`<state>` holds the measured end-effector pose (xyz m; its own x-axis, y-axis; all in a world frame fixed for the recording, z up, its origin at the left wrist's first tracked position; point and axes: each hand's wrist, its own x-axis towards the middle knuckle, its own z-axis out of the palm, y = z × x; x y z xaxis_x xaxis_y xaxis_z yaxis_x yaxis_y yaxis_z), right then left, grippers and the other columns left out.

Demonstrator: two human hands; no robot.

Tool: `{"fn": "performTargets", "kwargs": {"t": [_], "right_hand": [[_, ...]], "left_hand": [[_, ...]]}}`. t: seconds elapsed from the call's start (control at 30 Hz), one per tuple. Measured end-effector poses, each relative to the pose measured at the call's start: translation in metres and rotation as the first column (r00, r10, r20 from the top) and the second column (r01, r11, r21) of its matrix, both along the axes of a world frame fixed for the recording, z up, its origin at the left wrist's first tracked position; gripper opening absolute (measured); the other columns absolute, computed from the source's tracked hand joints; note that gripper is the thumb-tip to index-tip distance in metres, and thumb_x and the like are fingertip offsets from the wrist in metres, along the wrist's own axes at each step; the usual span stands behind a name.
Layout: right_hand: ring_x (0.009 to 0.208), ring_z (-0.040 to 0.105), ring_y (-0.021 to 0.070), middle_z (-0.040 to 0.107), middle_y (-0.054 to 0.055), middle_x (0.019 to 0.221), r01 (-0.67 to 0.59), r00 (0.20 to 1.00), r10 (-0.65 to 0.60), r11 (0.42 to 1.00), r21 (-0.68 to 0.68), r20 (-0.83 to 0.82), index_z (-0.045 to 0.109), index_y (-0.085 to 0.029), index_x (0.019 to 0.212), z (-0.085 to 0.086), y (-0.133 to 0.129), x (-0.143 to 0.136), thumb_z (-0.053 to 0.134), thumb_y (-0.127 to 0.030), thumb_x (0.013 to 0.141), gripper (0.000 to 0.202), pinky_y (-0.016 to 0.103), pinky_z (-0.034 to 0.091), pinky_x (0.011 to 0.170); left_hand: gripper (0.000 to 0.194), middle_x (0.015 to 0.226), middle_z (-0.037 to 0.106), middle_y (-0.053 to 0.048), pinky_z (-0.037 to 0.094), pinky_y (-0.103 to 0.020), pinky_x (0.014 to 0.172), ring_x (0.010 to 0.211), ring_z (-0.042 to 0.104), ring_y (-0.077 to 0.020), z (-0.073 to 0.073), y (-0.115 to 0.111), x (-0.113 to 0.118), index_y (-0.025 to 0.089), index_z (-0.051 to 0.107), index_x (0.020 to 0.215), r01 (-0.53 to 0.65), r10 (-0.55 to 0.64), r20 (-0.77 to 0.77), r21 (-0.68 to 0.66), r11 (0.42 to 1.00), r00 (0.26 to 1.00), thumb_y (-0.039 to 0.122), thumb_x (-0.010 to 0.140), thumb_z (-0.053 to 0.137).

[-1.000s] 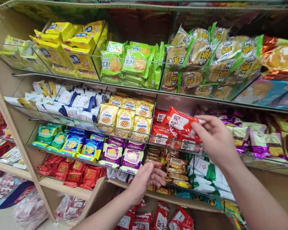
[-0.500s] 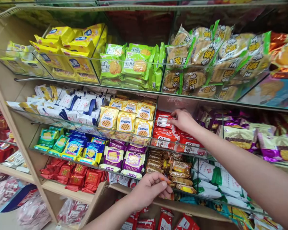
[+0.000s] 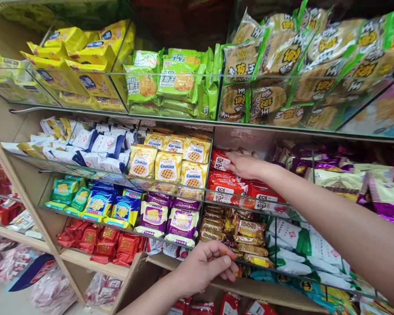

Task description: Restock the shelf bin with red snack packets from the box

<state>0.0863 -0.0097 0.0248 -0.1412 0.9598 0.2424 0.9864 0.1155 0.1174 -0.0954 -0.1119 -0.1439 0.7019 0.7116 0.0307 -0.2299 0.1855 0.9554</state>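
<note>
My right hand lies flat, fingers stretched out, on top of the red snack packets in a glass-fronted compartment of the middle shelf. Its fingertips reach toward the back of that compartment, partly hidden. Lower down, my left hand hovers over a cardboard box with its fingers curled and the thumb against them. Nothing shows in that hand. Inside the box lie more red packets, partly covered by my left forearm and the flap.
Yellow cookie packets sit left of the red ones, and purple-and-cream packets right. Brown wrapped bars and white-green packets fill the shelf below. A glass lip fronts the shelf.
My right hand has gone from gripping at the back red packet to lying flat over the packets. My left hand stays curled over the box. The view has shifted slightly closer.
</note>
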Motion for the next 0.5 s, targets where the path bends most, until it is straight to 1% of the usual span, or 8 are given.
{"fn": "performTargets", "kwargs": {"t": [0.07, 0.17, 0.23, 0.3, 0.37, 0.43, 0.5], "right_hand": [[0.131, 0.022, 0.0355, 0.027, 0.01, 0.145, 0.001, 1.0, 0.001, 0.998, -0.059, 0.02, 0.026, -0.016, 0.139, 0.007, 0.0, 0.0, 0.035, -0.041, 0.087, 0.058, 0.054, 0.024, 0.102], [0.13, 0.026, 0.0308, 0.029, 0.007, 0.144, -0.024, 0.998, 0.03, 0.992, -0.127, 0.046, 0.024, -0.02, 0.14, 0.016, 0.004, 0.001, 0.044, -0.038, 0.084, 0.062, 0.044, 0.027, 0.104], [0.129, 0.029, 0.0315, 0.031, 0.008, 0.143, -0.027, 0.998, 0.034, 0.99, -0.14, 0.049, 0.024, -0.022, 0.14, 0.017, 0.007, 0.002, 0.046, -0.042, 0.082, 0.064, 0.045, 0.028, 0.104], [0.13, 0.026, 0.0347, 0.028, 0.009, 0.145, -0.025, 0.999, 0.03, 0.993, -0.116, 0.041, 0.02, -0.025, 0.141, 0.013, 0.009, 0.002, 0.039, -0.05, 0.084, 0.065, 0.05, 0.027, 0.102], [0.13, 0.023, 0.0366, 0.027, 0.01, 0.145, -0.046, 0.998, 0.049, 0.996, -0.075, 0.038, 0.016, -0.026, 0.141, 0.007, 0.01, 0.003, 0.031, -0.053, 0.085, 0.064, 0.052, 0.027, 0.1], [0.129, 0.026, 0.0367, 0.031, 0.012, 0.143, -0.076, 0.996, 0.078, 0.997, -0.031, 0.042, 0.017, -0.026, 0.141, 0.001, 0.01, 0.002, 0.031, -0.052, 0.086, 0.063, 0.05, 0.029, 0.099], [0.127, 0.028, 0.0378, 0.034, 0.013, 0.141, -0.078, 0.997, 0.077, 0.997, 0.02, 0.025, 0.019, -0.027, 0.14, -0.002, 0.009, 0.002, 0.033, -0.055, 0.084, 0.065, 0.051, 0.031, 0.098]], "left_hand": [[0.031, 0.071, 0.067, -0.003, 0.045, -0.021, 0.06, 0.061, 0.063, -0.0094, 0.002, 0.0, 0.0, 0.012, 0.06, 0.082, 0.01, -0.01, -0.007, -0.005, 1.0, 1.0, 0.039, 0.07, 0.068], [0.031, 0.07, 0.067, -0.003, 0.045, -0.021, 0.06, 0.06, 0.063, -0.0092, 0.004, 0.0, 0.001, 0.012, 0.06, 0.081, 0.017, -0.017, -0.012, -0.004, 1.0, 1.0, 0.04, 0.069, 0.068], [0.031, 0.07, 0.067, -0.003, 0.045, -0.021, 0.06, 0.06, 0.063, -0.0091, 0.004, 0.0, 0.001, 0.012, 0.06, 0.081, 0.022, -0.022, -0.016, -0.008, 1.0, 1.0, 0.04, 0.069, 0.068], [0.031, 0.071, 0.067, -0.003, 0.045, -0.021, 0.06, 0.061, 0.063, -0.0091, 0.003, 0.001, 0.001, 0.012, 0.061, 0.081, 0.028, -0.029, -0.024, -0.01, 1.0, 0.999, 0.04, 0.07, 0.068], [0.03, 0.072, 0.067, -0.003, 0.045, -0.021, 0.061, 0.062, 0.063, -0.0091, 0.002, 0.001, 0.001, 0.012, 0.061, 0.082, 0.036, -0.036, -0.028, -0.002, 0.999, 0.999, 0.039, 0.07, 0.068], [0.03, 0.073, 0.067, -0.003, 0.045, -0.021, 0.061, 0.063, 0.063, -0.0092, 0.002, 0.001, 0.0, 0.012, 0.061, 0.083, 0.045, -0.045, -0.028, 0.001, 0.999, 0.999, 0.039, 0.071, 0.067], [0.03, 0.073, 0.067, -0.003, 0.045, -0.021, 0.061, 0.063, 0.063, -0.0092, 0.002, 0.0, 0.0, 0.012, 0.061, 0.083, 0.046, -0.046, -0.03, -0.001, 0.999, 0.998, 0.039, 0.07, 0.068]]}}
